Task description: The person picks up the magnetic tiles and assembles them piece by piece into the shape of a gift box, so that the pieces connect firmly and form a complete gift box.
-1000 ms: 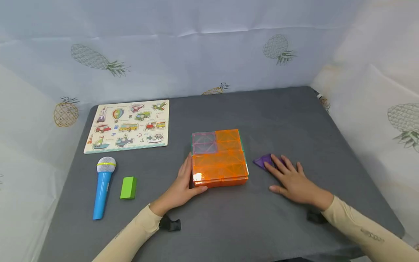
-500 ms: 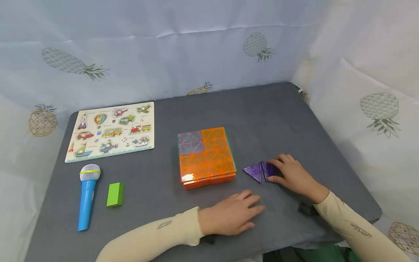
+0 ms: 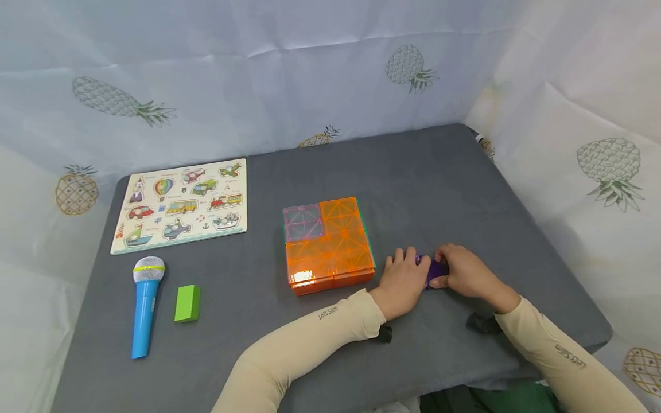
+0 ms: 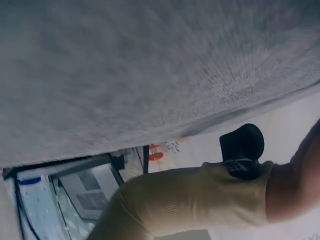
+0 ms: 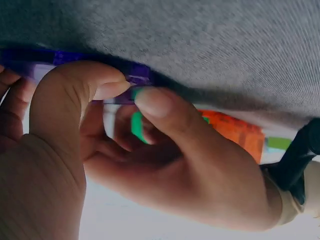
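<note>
Two purple triangular magnetic tiles (image 3: 436,272) lie between my hands on the grey table, mostly covered by fingers in the head view. My right hand (image 3: 467,274) grips the right-hand tile, thumb on its near edge. From the other side my left hand (image 3: 405,284) holds the left-hand tile with curled fingers. Close up in the right wrist view, both thumbs, right (image 5: 107,87) and left (image 5: 155,102), press near each other along the purple edge (image 5: 140,72). Left of the hands sits a flat block of orange magnetic tiles (image 3: 330,246) with one clear pinkish square at its far left corner.
A wooden vehicle puzzle board (image 3: 181,206) lies at the back left. In front of it are a blue toy microphone (image 3: 144,312) and a green block (image 3: 187,303). A pineapple-print cloth (image 3: 289,74) hangs behind the table.
My left hand has left the orange block and come right to the purple tiles. My right hand went from lying flat over them to gripping one. The head view has shifted.
</note>
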The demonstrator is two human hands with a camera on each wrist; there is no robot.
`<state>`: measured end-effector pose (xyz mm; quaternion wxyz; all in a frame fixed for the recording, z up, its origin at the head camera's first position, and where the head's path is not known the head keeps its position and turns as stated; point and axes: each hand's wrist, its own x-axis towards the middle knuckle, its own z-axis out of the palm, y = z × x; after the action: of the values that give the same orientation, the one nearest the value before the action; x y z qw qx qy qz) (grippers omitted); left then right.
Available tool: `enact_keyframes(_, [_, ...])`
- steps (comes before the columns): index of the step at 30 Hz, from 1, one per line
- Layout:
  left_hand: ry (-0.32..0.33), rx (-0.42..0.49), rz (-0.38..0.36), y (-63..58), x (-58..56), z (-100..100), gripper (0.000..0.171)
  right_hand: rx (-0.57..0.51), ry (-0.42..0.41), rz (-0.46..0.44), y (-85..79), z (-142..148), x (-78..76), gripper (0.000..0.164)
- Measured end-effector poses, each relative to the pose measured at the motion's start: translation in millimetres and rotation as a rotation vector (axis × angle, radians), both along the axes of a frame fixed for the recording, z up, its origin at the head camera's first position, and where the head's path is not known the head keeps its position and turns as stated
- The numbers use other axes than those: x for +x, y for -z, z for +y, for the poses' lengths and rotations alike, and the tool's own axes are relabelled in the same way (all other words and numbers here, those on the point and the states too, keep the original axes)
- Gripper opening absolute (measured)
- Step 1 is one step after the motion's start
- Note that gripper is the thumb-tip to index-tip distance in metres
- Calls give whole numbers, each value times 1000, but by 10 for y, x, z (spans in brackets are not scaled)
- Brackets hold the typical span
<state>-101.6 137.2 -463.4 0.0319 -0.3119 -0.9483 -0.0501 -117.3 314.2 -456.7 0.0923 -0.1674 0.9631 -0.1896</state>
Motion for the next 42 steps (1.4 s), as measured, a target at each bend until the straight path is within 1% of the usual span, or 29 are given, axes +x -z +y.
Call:
enact_keyframes(4, [-44,103,-147,10,-73,52,46,-64,5,-39,-24,-12,16,38])
enact_keyframes(6, [-54,175,-215,11,-84,24,53,-118,-5,-16,-47,-16,32,31])
enact_keyframes(8, [-56,244,-248,-22,-71,-34,49,-178,-27,38,-107,-30,35,26])
enact_keyframes(9, [-52,277,-256,-60,-58,-73,45,-208,-42,78,-159,-45,31,25])
enact_keyframes(11, [-45,360,-272,-194,-19,-169,37,-268,-57,158,-302,-87,12,27])
enact_keyframes(14, [-55,497,-293,-492,72,-368,32,-383,-73,237,-571,-222,-26,37])
enact_keyframes(16, [-55,611,-294,-715,126,-507,33,-506,-85,265,-769,-325,-50,41])
enact_keyframes(17, [-50,665,-285,-811,146,-570,33,-587,-94,275,-864,-376,-62,43])
enact_keyframes(19, [-47,749,-232,-975,159,-686,30,-781,-132,296,-1025,-476,-92,45])
enact_keyframes(21, [-54,833,-172,-1082,118,-801,24,-962,-167,316,-1128,-583,-143,48])
enact_keyframes(23, [-78,907,-121,-1124,41,-953,19,-1072,-162,348,-1174,-711,-211,52])
enact_keyframes(24, [-100,953,-112,-1135,-4,-1046,17,-1092,-141,367,-1180,-778,-252,52])
enact_keyframes(26, [-168,1050,-90,-1124,-103,-1273,15,-1054,-61,390,-1163,-899,-347,52])
enact_keyframes(28, [-253,1157,-116,-1097,-192,-1509,11,-935,17,386,-1121,-984,-430,51])
enact_keyframes(29, [-291,1208,-140,-1079,-232,-1615,10,-865,37,374,-1093,-1012,-459,50])
enact_keyframes(30, [-328,1245,-159,-1057,-265,-1710,10,-789,36,362,-1052,-1037,-487,49])
enact_keyframes(31, [-361,1261,-172,-1023,-294,-1795,11,-720,19,344,-1005,-1064,-509,48])
enact_keyframes(32, [-387,1270,-200,-986,-317,-1864,12,-661,-11,326,-956,-1099,-523,48])
enact_keyframes(33, [-400,1265,-229,-944,-332,-1918,13,-612,-46,311,-903,-1140,-535,48])
enact_keyframes(35, [-402,1235,-288,-839,-354,-1988,15,-564,-115,285,-803,-1235,-554,48])
enact_keyframes(38, [-394,1195,-344,-690,-366,-2035,16,-544,-191,246,-687,-1374,-588,49])
enact_keyframes(40, [-383,1191,-354,-633,-367,-2052,15,-540,-221,226,-639,-1446,-609,48])
enact_keyframes(42, [-370,1179,-335,-609,-373,-2063,14,-536,-237,221,-619,-1493,-622,48])
